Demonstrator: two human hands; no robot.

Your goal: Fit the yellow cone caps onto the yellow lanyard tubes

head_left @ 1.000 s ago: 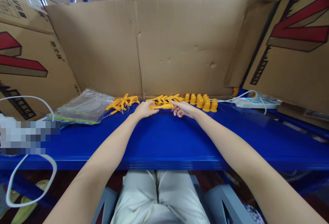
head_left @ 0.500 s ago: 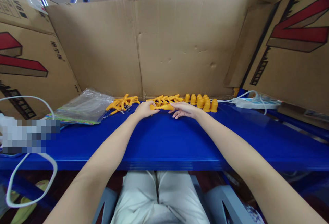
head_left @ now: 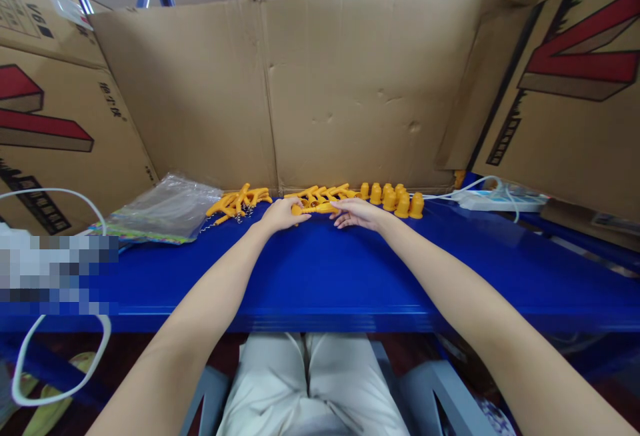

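Left hand [head_left: 283, 215]: curled on the left end of the orange part [head_left: 316, 209]; unchanged from a second ago.
Right hand [head_left: 357, 213]: fingers uncurled since a second ago; now extended, tips touching the part's other end.
Part location: low over the blue table [head_left: 320, 276], between both hands, just in front of the orange pile [head_left: 323, 192].
Effect: the part is gripped from one side only.
Nearby: orange caps [head_left: 395, 200] stand further right.

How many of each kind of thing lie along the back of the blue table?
Heaps of orange forked pieces: 2
Single orange piece between left hand and right hand: 1
Cluster of orange caps, too small to count singly: 1
Pile of clear bags: 1
White power strip: 1
Total: 6
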